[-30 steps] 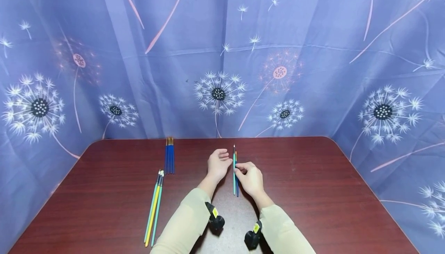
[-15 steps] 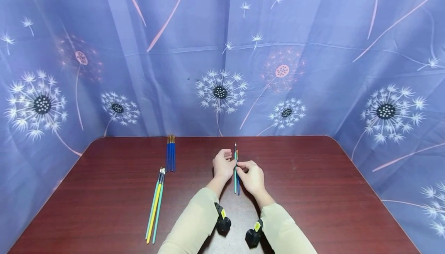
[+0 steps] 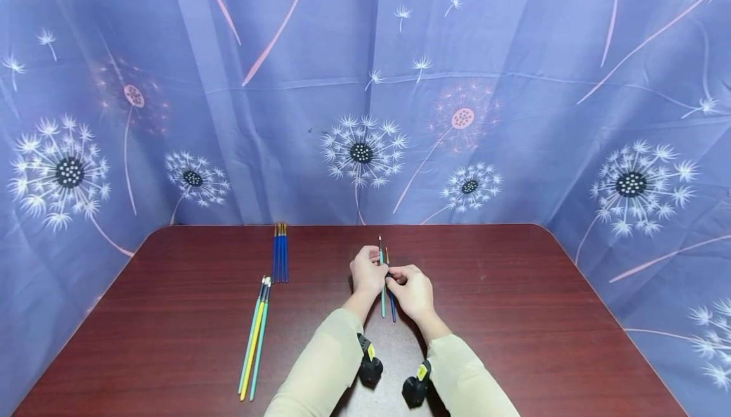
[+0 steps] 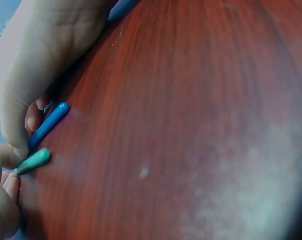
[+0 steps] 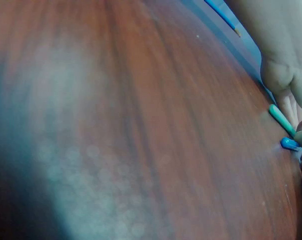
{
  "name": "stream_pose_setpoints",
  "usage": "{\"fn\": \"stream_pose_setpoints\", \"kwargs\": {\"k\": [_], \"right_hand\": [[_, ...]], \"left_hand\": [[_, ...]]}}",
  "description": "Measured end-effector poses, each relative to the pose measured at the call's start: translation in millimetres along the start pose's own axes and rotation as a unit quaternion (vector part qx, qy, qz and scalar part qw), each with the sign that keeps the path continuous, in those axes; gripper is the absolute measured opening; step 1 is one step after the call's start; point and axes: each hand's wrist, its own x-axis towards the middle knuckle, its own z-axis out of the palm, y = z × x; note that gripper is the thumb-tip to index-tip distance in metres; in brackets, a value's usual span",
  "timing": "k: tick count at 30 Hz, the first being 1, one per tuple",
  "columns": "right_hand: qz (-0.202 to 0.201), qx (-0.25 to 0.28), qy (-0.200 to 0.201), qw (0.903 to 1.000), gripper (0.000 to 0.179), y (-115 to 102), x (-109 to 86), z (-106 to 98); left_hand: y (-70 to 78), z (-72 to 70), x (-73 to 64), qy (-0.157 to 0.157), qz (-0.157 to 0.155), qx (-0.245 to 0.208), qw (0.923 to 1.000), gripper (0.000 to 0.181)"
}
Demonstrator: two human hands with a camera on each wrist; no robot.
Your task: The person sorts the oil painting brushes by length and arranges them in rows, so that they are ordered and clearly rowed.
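My left hand [image 3: 367,272] pinches a mint-green paintbrush [image 3: 382,306] with a dark ferrule, bristles pointing to the table's far edge. Close beside it, my right hand [image 3: 412,291] pinches a blue paintbrush [image 3: 392,309] between thumb and fingertips. The two handles stand slightly apart at their near ends, the blue one a little tilted. Both handle ends, green [image 4: 36,158] and blue [image 4: 53,121], stick out from the fingers in the left wrist view. In the right wrist view, the fingers hide most of the blue handle [image 5: 289,144].
Several blue paintbrushes [image 3: 280,258] lie side by side at the table's back left. Nearer, a yellow paintbrush [image 3: 252,347] lies between two mint-green ones. A patterned curtain [image 3: 365,87] hangs behind the dark red table [image 3: 514,315].
My left hand has moved right to the green paintbrush, which has now shifted slightly left, away from the blue one. The right hand has hardly moved; the blue paintbrush has tilted a little.
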Motion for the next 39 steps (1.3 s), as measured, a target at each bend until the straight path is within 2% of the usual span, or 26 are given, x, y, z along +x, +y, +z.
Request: {"fn": "stream_pose_setpoints", "kwargs": {"k": [10, 19, 26, 32, 39], "right_hand": [[0.002, -0.006, 0.004, 1.0000, 0.018, 3.6, 0.0, 2.5], [0.016, -0.004, 0.002, 0.9999, 0.018, 2.6, -1.1, 2.6], [0.012, 0.000, 0.002, 0.9999, 0.018, 1.6, -0.1, 2.3], [0.013, 0.002, 0.003, 0.9999, 0.017, 1.6, -0.1, 2.6], [0.013, 0.009, 0.006, 0.9999, 0.018, -0.3, -0.3, 0.9]], "left_hand": [[-0.6, -1.1, 1.3, 0.024, -0.009, -0.014, 0.9996, 0.031], [-3.6, -4.6, 2.9, 0.022, -0.051, -0.057, 0.9969, 0.028], [0.0, -9.1, 2.7, 0.034, -0.062, -0.086, 0.9937, 0.026], [1.6, -14.3, 2.1, 0.024, -0.081, -0.111, 0.9902, 0.024], [0.7, -22.7, 5.8, 0.038, -0.104, -0.118, 0.9868, 0.020]]}}
